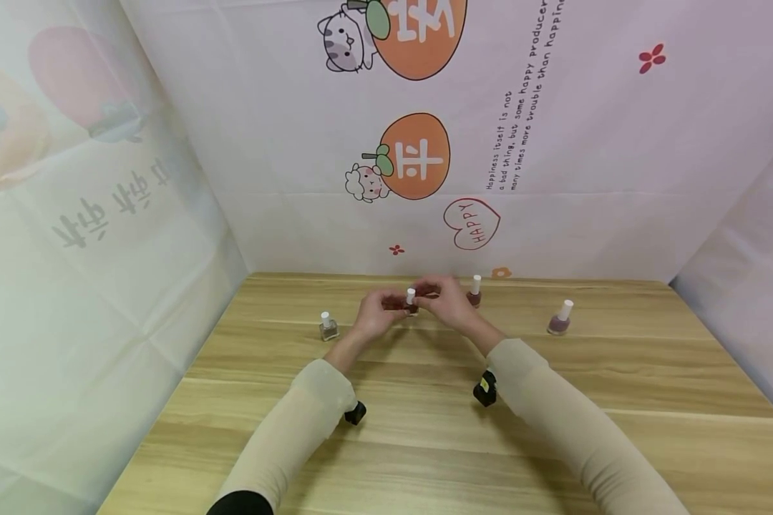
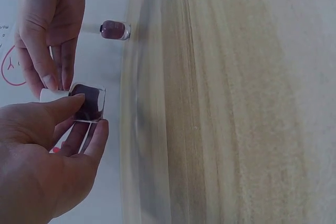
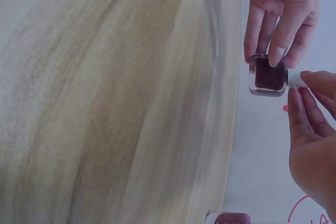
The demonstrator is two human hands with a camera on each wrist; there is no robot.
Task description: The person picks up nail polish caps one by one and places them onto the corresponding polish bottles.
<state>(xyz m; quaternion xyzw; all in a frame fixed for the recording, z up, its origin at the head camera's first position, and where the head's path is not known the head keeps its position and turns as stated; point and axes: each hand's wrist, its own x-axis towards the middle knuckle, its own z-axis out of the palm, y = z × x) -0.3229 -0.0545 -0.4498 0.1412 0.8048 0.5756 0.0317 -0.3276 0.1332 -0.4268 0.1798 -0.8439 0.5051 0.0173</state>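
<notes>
Between both hands is a bottle of dark nail polish (image 1: 411, 309) with a white cap (image 3: 296, 78). My left hand (image 1: 376, 313) pinches the glass body between thumb and fingers, as the left wrist view shows up close. With thumb and fingertips my right hand (image 1: 447, 302) grips the white cap. The cap sits against the bottle's neck; whether it is loosened cannot be told. In the right wrist view the dark polish fills most of the square glass (image 3: 269, 80).
A clear-looking nail polish bottle (image 1: 328, 329) stands to the left. Just right of my right hand is a dark reddish one (image 1: 474, 297), and farther right a mauve one (image 1: 558, 325). A printed white cloth (image 1: 296, 214) hangs behind the wooden table (image 1: 412, 443).
</notes>
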